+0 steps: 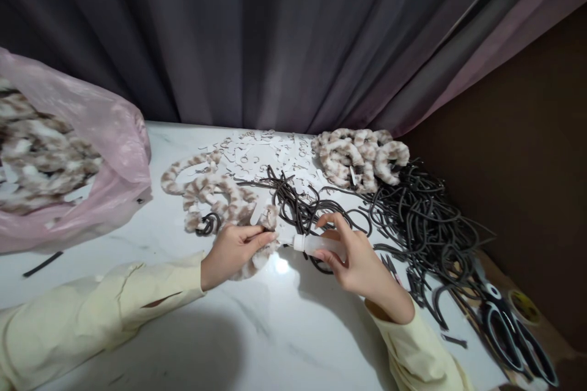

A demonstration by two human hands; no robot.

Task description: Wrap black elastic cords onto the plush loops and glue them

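Note:
My left hand (238, 252) pinches the end of a brown-and-white furry strip (257, 261) near the middle of the marble-patterned table. My right hand (355, 256) is closed around a small translucent white bottle (316, 245), held on its side. The bottle's narrow tip points left, close to the strip end at my left fingertips; whether they touch is too small to tell. A white tag (257, 212) sits just above my left fingers. More furry strips (220, 192) lie behind my left hand, with a small dark coil (210, 224) by them.
Black cords (422, 220) spread over the right side, some behind my hands. White tags (261, 156) and a furry pile (358, 156) lie at the back. A pink bag (123, 165) stands left; scissors (513, 336) and a tape roll (525, 306) are at right.

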